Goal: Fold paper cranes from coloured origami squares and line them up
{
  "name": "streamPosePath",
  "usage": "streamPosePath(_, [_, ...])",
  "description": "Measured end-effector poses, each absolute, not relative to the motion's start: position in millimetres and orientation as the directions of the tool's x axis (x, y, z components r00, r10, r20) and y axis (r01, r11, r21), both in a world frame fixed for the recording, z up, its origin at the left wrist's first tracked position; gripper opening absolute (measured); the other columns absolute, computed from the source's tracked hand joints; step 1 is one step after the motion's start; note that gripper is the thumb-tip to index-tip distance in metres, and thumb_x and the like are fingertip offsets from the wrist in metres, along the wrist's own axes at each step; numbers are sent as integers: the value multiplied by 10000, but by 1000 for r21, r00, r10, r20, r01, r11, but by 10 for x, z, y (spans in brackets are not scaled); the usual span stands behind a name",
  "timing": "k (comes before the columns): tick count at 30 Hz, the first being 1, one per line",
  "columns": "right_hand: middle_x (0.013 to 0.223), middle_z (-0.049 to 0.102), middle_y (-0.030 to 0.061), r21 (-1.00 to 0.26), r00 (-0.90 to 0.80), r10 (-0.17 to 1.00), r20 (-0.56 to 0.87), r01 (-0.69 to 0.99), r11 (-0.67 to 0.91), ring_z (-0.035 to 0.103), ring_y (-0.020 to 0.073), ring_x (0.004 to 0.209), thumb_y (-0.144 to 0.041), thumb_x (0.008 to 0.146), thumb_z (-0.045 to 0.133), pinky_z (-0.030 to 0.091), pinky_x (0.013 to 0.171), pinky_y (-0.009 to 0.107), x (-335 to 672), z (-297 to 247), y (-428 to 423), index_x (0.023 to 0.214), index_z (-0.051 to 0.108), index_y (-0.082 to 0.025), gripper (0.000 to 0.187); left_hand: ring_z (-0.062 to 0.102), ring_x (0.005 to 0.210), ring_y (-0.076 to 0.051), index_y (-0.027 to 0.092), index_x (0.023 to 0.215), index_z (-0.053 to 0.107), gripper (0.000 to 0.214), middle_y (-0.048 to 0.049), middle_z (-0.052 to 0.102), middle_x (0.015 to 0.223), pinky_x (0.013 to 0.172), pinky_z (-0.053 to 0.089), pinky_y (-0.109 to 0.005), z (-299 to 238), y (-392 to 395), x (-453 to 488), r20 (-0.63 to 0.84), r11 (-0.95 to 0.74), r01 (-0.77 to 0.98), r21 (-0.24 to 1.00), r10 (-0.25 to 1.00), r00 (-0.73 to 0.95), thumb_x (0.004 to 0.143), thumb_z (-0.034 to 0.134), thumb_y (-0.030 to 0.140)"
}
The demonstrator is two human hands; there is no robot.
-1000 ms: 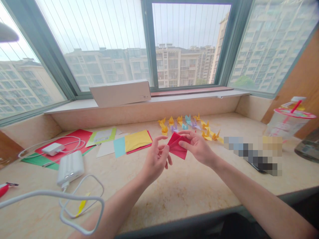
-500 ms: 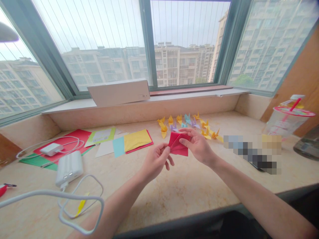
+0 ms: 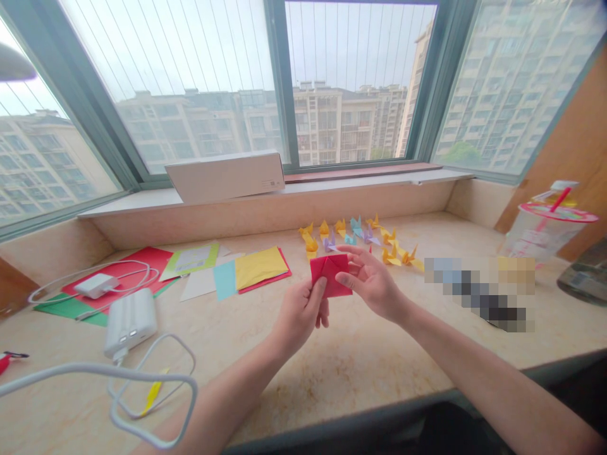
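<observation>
Left hand (image 3: pixel 300 313) pinches a folded red paper square (image 3: pixel 333 275) at its lower left; right hand (image 3: pixel 378 281) grips its right side. Small paper birds (image 3: pixel 408 256) stand beyond on the tabletop (image 3: pixel 351 360).

A folded red paper (image 3: pixel 334 266) is pinched in the left hand (image 3: pixel 298 313); its right side is overlapped by the thumb of the right hand (image 3: pixel 377 281). Paper cranes (image 3: pixel 351 240) are arranged near the rear edge of the worktop (image 3: pixel 360 360). A power bank (image 3: pixel 131 321) is placed toward the left edge, a lidded cup (image 3: pixel 533 240) toward the right.
</observation>
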State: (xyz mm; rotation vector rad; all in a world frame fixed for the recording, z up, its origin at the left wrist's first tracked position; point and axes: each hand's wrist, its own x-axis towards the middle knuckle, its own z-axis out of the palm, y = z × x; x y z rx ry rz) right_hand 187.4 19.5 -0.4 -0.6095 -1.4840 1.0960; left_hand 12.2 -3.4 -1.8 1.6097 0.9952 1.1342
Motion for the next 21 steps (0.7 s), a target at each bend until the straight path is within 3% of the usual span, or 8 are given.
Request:
streamPosePath(4, [1040,716,41,-871,-226,843,488,-193,452,691,187,975,-260,867,715,573,862,350,1826,-10,180,1288,523,-298,464,481,314,-76,185,698,500,460,51,525,426,330,327,-155,-36,-43,155,263,-293,150,944,946,192,975,409,542])
streamPosePath(11, [877,690,-2,-867,-136,863,486,-193,458,678,165,851,-264,884,681,575,793,321,1753,-19,169,1240,546,-293,382,473,304,-77,190,684,501,481,45,540,419,328,315,-160,-67,-41,170,257,-286,177,942,951,171,984,376,544])
streamPosePath(17, [937,726,34,-909,-131,910,394,-201,365,705,198,878,-323,852,719,585,768,347,1774,10,166,1289,535,-259,479,488,320,-76,189,645,497,485,31,554,429,362,343,-165,-78,-63,157,293,-342,267,901,934,205,1004,360,485])
streamPosePath(21, [951,748,68,-927,-65,929,365,-113,357,709,220,889,-371,810,756,574,762,355,1776,14,164,1140,619,-212,390,501,335,-80,190,622,491,486,28,546,442,377,358,-172,-95,-72,165,327,-373,282,884,924,198,998,378,476])
